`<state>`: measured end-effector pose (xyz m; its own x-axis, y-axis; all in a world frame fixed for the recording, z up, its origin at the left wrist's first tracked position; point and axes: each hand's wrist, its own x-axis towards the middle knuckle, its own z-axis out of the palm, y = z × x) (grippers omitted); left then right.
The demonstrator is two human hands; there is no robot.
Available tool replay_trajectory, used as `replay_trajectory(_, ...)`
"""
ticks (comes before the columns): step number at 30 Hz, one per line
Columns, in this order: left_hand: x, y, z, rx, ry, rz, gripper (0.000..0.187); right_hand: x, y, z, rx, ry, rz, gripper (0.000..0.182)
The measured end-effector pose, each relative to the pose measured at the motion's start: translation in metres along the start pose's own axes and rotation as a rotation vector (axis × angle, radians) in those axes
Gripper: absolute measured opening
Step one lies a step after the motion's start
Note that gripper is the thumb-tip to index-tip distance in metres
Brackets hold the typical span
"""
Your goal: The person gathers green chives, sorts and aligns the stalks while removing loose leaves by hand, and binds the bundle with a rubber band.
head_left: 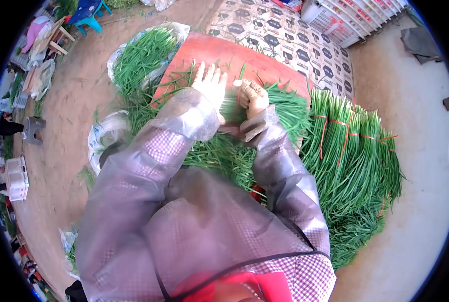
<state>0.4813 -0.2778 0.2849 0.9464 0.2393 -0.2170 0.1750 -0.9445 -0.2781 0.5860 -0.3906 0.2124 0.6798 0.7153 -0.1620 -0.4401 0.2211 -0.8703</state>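
A loose bundle of green chives [291, 106] lies across a red board [219, 50] in front of me. My left hand [211, 86] is open at the bundle's pale end, fingers stretched forward and palm down. Just to its right, my right hand [253, 95] is closed over the bundle, thumb and fingertips pinched together. What the pinch holds is too small to make out. A thin reddish strand runs down beside those fingers, against the pale stems. Stray chive blades are scattered on the board around both hands. Clear plastic sleeves cover both forearms.
Several tied chive bundles [342, 126] with red bands are stacked right of the board. More loose chives [144, 55] lie on a plastic bag at the left. White crates [335, 22] stand at the back right, beside a patterned sheet [279, 30]. A grey stool [33, 130] is far left.
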Motion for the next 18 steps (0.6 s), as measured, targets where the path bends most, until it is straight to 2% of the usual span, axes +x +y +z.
replay_trajectory(1,-0.003,0.008,0.005,-0.003,-0.007,0.004,0.116,-0.002,-0.001,0.001,0.009,-0.017,-0.056,0.013)
replay_trajectory(3,0.004,0.024,0.025,0.016,0.111,-0.100,0.112,-0.006,-0.003,0.010,-0.012,0.006,-0.023,0.014)
replay_trajectory(5,0.047,0.056,0.117,0.093,0.376,-0.177,0.106,-0.009,-0.002,0.017,-0.082,0.022,-0.113,0.014)
replay_trajectory(6,0.044,0.057,0.113,0.000,0.371,-0.161,0.085,-0.011,0.000,0.023,-0.088,0.089,-0.107,0.013)
replay_trajectory(8,0.038,0.054,0.096,-0.094,0.363,-0.153,0.064,-0.018,-0.008,0.034,-0.076,0.073,-0.100,0.014)
replay_trajectory(10,0.030,0.047,0.081,-0.219,0.221,-0.126,0.061,-0.032,-0.029,0.053,-0.064,0.048,-0.078,0.014)
replay_trajectory(11,0.028,0.046,0.077,-0.259,0.173,-0.128,0.061,-0.030,-0.031,0.056,-0.062,-0.027,-0.157,0.013)
replay_trajectory(13,0.044,0.062,0.093,0.706,0.504,-0.397,0.056,-0.034,-0.046,0.057,-0.149,-0.110,-0.123,0.014)
replay_trajectory(14,0.044,0.056,0.091,0.583,0.487,-0.352,0.057,-0.035,-0.054,0.062,-0.385,-0.194,-0.448,0.014)
replay_trajectory(16,0.019,0.036,0.061,-0.138,0.295,-0.101,0.060,-0.028,-0.067,0.071,-0.673,-0.331,-1.104,0.018)
replay_trajectory(18,0.009,0.028,0.039,-0.344,0.256,-0.048,0.063,-0.034,-0.083,0.086,-0.419,-0.313,-0.973,0.019)
